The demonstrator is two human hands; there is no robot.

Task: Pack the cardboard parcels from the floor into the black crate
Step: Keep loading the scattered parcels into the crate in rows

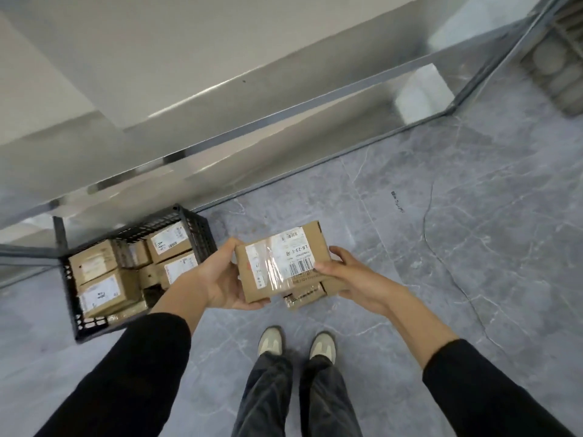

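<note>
1. Flat brown cardboard parcel with white shipping label and clear tape held above the grey marble-pattern tiled floor, in front of the body, just right of the crate.
2. Left hand wrapped round parcel's left edge and near-left corner: thumb on top, fingers curled underneath. Closed on it.
3. Right hand clamped on right edge, thumb pressing the label near the barcode, fingers under.
4. Second smaller brown cardboard parcel showing below the first, touching right-hand fingers; cannot tell whether held or lying on the floor.
5. Black perforated plastic crate on floor at left, far corner close to the glass partition's dark metal base rail. Near rim partly hidden by left black sleeve.
6. Crate mostly full: several labelled brown boxes packed tight; small dark gap near the right-centre.
7. Floor right of the parcel open; thin dark cable trailing across it.
8. Pale sneakers planted directly below the parcel.
</note>
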